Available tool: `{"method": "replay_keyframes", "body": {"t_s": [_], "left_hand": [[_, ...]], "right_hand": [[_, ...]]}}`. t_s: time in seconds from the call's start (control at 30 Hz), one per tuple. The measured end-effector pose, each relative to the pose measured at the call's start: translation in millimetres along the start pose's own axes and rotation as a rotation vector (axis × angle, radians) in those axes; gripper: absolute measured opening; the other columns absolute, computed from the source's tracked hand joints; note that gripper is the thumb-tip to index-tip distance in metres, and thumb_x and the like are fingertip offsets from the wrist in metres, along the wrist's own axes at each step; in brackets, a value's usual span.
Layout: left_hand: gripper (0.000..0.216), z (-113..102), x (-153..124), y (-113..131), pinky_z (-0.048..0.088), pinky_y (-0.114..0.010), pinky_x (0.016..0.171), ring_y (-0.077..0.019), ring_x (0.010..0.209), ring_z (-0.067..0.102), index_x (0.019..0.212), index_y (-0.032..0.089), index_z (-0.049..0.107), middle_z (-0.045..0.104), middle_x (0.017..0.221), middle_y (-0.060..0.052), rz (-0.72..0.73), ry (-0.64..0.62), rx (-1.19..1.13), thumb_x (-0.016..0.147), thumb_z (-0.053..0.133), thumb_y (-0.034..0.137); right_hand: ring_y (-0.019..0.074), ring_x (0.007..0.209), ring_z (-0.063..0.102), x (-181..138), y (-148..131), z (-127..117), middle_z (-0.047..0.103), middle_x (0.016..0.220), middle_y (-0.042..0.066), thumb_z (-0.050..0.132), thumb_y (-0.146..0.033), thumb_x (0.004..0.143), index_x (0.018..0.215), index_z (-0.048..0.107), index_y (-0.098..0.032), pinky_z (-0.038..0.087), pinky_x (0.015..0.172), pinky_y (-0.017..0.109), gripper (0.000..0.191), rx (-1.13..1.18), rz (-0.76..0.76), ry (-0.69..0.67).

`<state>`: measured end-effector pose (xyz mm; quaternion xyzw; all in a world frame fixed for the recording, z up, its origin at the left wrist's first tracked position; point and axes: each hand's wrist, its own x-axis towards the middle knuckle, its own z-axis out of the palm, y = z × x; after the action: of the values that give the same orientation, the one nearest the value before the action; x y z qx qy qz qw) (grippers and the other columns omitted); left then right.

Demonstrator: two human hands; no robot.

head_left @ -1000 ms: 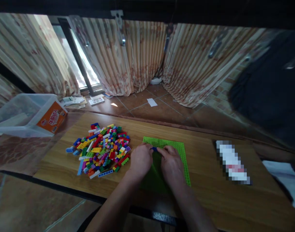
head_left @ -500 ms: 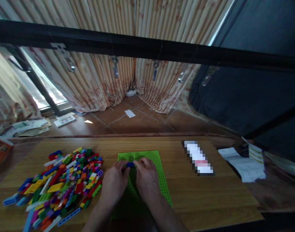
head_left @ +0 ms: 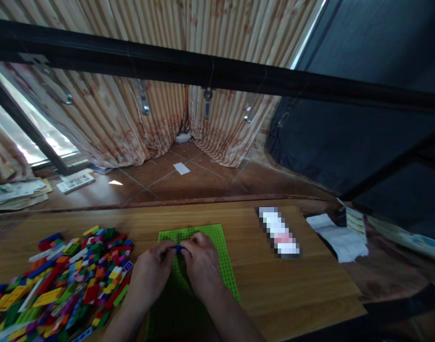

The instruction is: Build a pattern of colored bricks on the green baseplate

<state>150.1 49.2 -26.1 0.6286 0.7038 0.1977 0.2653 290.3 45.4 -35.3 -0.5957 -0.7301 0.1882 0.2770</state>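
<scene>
A small blue toy brick [head_left: 178, 249] is pinched between my two hands, over the upper part of a green studded baseplate [head_left: 217, 237]. My left hand [head_left: 151, 268] grips it from the left with thumb and fingertips. From the right, my right hand [head_left: 202, 261] pinches it the same way. The fingers cover much of the brick, so whether it is one piece or two, and whether it touches the baseplate, I cannot tell. Left of my left hand lies a heap of mixed coloured bricks [head_left: 71, 280].
A pixelated flat object [head_left: 278, 232] lies on the wooden table [head_left: 274, 294] to the right. Crumpled white paper [head_left: 336, 237] is beyond the table's right edge. A dark horizontal bar [head_left: 167, 64] with hooks crosses in front of striped curtains [head_left: 132, 114]. Papers [head_left: 18, 194] lie at the far left.
The whole view has shifted, so the table and heap appear further left. Both hands still pinch the blue brick, which sits slightly lower in the picture.
</scene>
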Motion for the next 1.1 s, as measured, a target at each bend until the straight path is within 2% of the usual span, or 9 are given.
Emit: {"method": "replay_keyframes", "body": {"t_s": [0.37,0.57,0.8,0.97,1.1], "left_hand": [[0.018,-3,-4,9,0.042,-0.025,0.064,-0.0184,0.073,0.067,0.096,0.023,0.063,0.071,0.082,-0.001,0.002,-0.087,0.117,0.089,0.046,0.028],[0.015,0,-6,9,0.040,-0.025,0.063,-0.0180,0.071,0.065,0.094,0.022,0.062,0.070,0.078,0.000,0.023,-0.093,0.118,0.088,0.049,0.024],[0.017,2,-13,16,0.043,-0.023,0.068,-0.0146,0.073,0.065,0.087,0.021,0.066,0.069,0.077,-0.001,0.065,-0.094,-0.024,0.088,0.050,0.020],[0.017,2,-14,19,0.044,-0.023,0.070,-0.0147,0.077,0.065,0.085,0.020,0.070,0.071,0.080,-0.002,0.017,-0.060,-0.071,0.086,0.053,0.020],[0.013,6,-16,23,0.042,-0.024,0.064,-0.0155,0.073,0.064,0.086,0.020,0.070,0.071,0.078,-0.002,-0.058,-0.029,-0.062,0.083,0.060,0.028]], "right_hand": [[0.0178,0.090,0.052,-3,0,-1,0.056,0.090,0.003,0.055,-0.011,0.085,0.084,0.068,-0.024,0.042,0.077,0.029,0.018,0.079,0.030,-0.012],[0.0171,0.083,0.055,-5,3,-4,0.058,0.082,0.003,0.047,-0.010,0.088,0.077,0.067,-0.021,0.043,0.074,0.029,0.025,0.072,0.042,-0.004],[0.0170,0.081,0.062,-7,18,-15,0.067,0.088,0.005,0.046,-0.007,0.083,0.084,0.072,-0.020,0.047,0.078,0.031,0.029,0.187,0.080,0.003],[0.0179,0.084,0.065,-3,26,-21,0.071,0.090,0.006,0.049,-0.010,0.080,0.083,0.073,-0.019,0.049,0.080,0.033,0.026,0.229,0.087,-0.055],[0.0182,0.084,0.066,-3,29,-23,0.071,0.091,0.006,0.050,-0.013,0.078,0.084,0.074,-0.019,0.050,0.081,0.034,0.025,0.235,0.084,-0.071]]}}
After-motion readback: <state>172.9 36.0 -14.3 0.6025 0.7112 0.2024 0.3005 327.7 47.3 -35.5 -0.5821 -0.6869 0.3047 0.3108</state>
